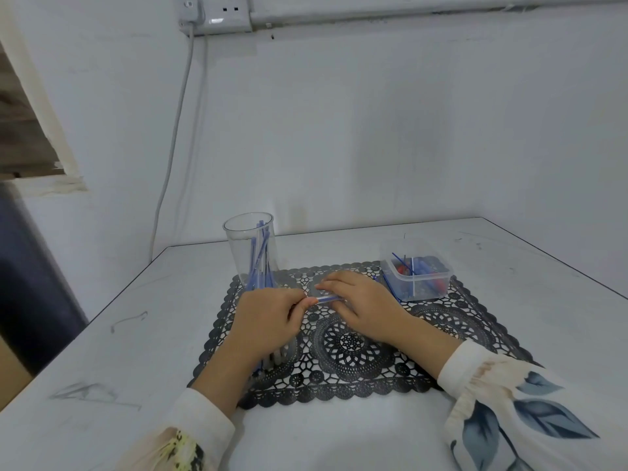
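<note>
A: What is closest to the camera?

B: Two cream sleeves, the left sleeve (200, 426) plain and the right sleeve (492, 396) printed with blue leaves. Both forearms reach forward over a black lace placemat (353, 379) on the white table (102, 368).

A: And the hands?

B: The left hand (268, 317) shows its back, with the fingers curled in. Its thumb and forefinger pinch the left end of a clear pen (326, 298) that has a blue core. The right hand (360, 304) comes in from the other side, its fingers bent over the pen's right part and closed on it.

A: So where does the pen lie?

B: Level between the two hands, just above the mat. Only a short stretch of it shows between the fingertips.

A: Anything under the left wrist?

B: A few loose pens (280, 353) lie on the mat, partly hidden.

A: Further back?

B: A clear cup (249, 253) of blue pens stands upright just behind the left hand. A small clear tub (416, 278) of blue and red parts sits near the right hand. On the wall there is a socket (221, 15) with a grey cable (173, 147) hanging from it.
</note>
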### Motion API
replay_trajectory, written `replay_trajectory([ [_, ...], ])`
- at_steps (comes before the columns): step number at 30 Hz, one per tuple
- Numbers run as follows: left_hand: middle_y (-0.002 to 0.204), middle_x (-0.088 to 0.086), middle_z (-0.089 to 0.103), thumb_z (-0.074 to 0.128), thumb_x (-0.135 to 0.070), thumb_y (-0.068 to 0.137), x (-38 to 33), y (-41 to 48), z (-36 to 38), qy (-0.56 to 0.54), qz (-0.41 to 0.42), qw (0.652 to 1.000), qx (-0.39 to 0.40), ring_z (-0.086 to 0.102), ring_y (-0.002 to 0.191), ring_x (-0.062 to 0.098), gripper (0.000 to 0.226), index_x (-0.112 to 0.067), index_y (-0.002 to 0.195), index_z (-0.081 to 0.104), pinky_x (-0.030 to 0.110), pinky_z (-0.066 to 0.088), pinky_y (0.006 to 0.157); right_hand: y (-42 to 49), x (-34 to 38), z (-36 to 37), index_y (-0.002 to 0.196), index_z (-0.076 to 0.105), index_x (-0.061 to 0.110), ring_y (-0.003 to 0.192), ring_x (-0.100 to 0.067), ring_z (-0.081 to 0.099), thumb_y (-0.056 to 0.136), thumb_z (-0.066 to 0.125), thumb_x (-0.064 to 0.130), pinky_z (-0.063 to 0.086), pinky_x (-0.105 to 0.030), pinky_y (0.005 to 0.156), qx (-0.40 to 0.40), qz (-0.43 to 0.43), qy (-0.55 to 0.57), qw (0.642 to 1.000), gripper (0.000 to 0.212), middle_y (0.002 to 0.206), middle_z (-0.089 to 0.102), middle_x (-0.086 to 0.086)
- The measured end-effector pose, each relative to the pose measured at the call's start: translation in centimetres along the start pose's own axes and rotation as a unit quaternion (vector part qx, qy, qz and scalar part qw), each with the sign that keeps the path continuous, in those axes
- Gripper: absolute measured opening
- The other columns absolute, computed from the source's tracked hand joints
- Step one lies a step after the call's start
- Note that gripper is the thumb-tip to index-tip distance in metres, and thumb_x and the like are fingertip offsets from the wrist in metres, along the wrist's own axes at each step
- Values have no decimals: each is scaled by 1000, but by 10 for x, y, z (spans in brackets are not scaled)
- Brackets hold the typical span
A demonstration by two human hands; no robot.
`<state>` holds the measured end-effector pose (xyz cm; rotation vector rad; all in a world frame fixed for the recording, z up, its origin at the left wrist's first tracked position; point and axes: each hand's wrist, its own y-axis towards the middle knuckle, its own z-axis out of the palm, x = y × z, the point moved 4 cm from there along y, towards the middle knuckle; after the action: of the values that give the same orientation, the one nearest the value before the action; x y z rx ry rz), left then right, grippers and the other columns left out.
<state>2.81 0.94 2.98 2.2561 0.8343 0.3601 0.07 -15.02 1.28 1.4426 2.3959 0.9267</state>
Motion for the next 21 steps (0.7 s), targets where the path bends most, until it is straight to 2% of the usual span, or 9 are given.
replay_trajectory([
  [3, 40, -11, 39, 31, -51, 90, 10, -1, 1, -1, -28, 1000, 7, 36, 36, 4, 47, -26, 59, 56, 17, 30, 38, 0, 3, -2, 119, 62, 12, 99, -17, 60, 92, 40, 29, 50, -34, 86, -8, -9, 5, 1000, 39, 108, 66, -2],
  [8, 43, -11, 46, 23, -57, 88, 19, -2, 2, 10, -45, 999, 20, 41, 39, 4, 52, -29, 64, 60, 15, 27, 40, -1, 6, -6, 119, 63, 8, 82, -16, 59, 90, 38, 19, 48, -28, 74, -17, -28, 10, 999, 40, 92, 67, -3],
  [12, 44, -13, 43, 31, -54, 89, 20, -2, 2, 3, -49, 998, 33, 42, 42, 4, 45, -30, 70, 63, 16, 24, 43, -1, 3, -5, 121, 62, 10, 82, -16, 58, 89, 42, 16, 45, -22, 76, -30, -24, 22, 999, 38, 91, 65, -4],
  [16, 47, -11, 48, 28, -56, 88, 23, -3, 2, 0, -62, 997, 45, 43, 44, 3, 47, -30, 75, 64, 16, 26, 44, 0, 0, -5, 124, 59, 10, 84, -15, 56, 90, 45, 14, 44, -20, 78, -56, -7, 21, 998, 37, 93, 62, -5],
  [19, 48, -12, 49, 23, -61, 86, 23, -2, 1, -8, -68, 997, 30, 42, 44, 0, 54, -29, 74, 65, 15, 24, 44, 1, -1, -6, 116, 64, 5, 82, -10, 51, 90, 45, 16, 39, -15, 77, -73, 2, 13, 997, 34, 90, 61, -6],
  [21, 51, -13, 53, 27, -61, 86, 23, -2, -1, -11, -63, 998, 13, 44, 45, 1, 53, -29, 74, 67, 14, 24, 44, 2, -2, -5, 110, 66, 4, 79, -11, 51, 89, 44, 16, 40, -16, 75, -73, 4, 6, 997, 33, 86, 60, -7],
])
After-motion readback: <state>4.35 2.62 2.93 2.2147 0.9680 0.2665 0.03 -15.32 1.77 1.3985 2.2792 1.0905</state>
